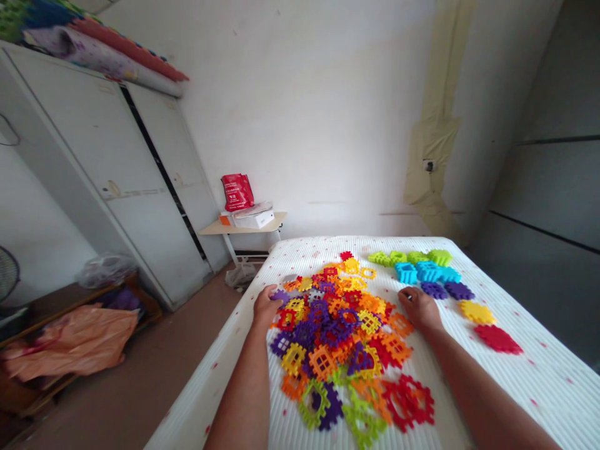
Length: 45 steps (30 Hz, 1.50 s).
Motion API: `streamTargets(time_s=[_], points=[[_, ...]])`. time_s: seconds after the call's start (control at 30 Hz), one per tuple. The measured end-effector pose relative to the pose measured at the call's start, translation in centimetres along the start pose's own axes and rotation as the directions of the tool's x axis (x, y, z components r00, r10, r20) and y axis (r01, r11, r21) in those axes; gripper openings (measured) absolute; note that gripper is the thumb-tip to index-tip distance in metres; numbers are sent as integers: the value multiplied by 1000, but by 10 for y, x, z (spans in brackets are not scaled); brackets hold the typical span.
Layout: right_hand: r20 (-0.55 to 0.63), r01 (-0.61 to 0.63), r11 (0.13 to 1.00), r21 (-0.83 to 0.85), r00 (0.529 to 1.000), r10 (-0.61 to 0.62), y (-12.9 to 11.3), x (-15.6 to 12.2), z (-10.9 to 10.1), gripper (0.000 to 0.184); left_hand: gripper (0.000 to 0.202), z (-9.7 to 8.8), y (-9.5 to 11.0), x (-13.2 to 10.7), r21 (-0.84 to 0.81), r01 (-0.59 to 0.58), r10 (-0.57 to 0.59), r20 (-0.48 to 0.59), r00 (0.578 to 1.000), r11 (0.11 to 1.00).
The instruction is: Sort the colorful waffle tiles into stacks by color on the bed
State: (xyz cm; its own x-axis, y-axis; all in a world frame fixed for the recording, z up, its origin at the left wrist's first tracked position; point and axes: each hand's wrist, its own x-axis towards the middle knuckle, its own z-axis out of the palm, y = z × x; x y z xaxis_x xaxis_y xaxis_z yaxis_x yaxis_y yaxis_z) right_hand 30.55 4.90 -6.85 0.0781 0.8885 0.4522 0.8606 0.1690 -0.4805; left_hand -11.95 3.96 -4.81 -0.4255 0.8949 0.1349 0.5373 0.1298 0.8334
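A heap of flat plastic interlocking pieces (342, 331) in red, orange, yellow, purple and green lies on a white bed (539, 375). My left hand (266, 306) rests at the heap's far left edge, fingers curled over a purple piece. My right hand (419, 306) sits at the heap's right edge with fingers curled down; what it holds, if anything, is hidden. Beside it stand sorted stacks: green (407, 257), blue (424, 272), purple (446, 290), yellow (475, 311) and red (497, 339).
A white wardrobe (117, 181) stands at the left with folded bedding on top. A small side table (244, 228) by the wall carries a red bag and a white box. Orange cloth and clutter lie on the floor at the left.
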Motion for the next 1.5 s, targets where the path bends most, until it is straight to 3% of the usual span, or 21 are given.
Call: streamTargets(time_s=[0.13,0.27,0.5,0.7,0.83,0.97,1.23,1.33,1.5], points=[[-8,17,1000,15,1000,-17,1,0,0,29,41,-5,5,-9,-288,-1,-28,-95,995,957],[-16,-3,1000,19,1000,4,0,0,0,27,42,-9,15,-25,-511,-19,-57,-132,990,859],[-16,1,997,82,1000,0,-10,-3,-6,29,63,4,52,-71,-701,-54,14,-63,998,711],[-12,88,970,226,996,-87,-63,-15,-22,23,48,28,73,-100,-638,-143,196,13,981,757],[59,234,892,387,959,-277,-116,-32,-32,20,43,42,78,-110,-667,-88,144,29,989,740],[117,322,871,372,914,-388,-153,-52,-39,25,39,47,87,-119,-629,-103,126,-8,992,770],[42,336,886,320,929,-368,-164,-64,-34,49,34,48,91,-128,-609,-64,107,34,994,791],[1,354,877,325,927,-375,-162,-63,-32,51,34,49,89,-127,-604,-63,112,44,993,795],[29,396,876,277,907,-419,-161,-63,-29,46,33,51,88,-127,-587,-82,129,39,991,806]])
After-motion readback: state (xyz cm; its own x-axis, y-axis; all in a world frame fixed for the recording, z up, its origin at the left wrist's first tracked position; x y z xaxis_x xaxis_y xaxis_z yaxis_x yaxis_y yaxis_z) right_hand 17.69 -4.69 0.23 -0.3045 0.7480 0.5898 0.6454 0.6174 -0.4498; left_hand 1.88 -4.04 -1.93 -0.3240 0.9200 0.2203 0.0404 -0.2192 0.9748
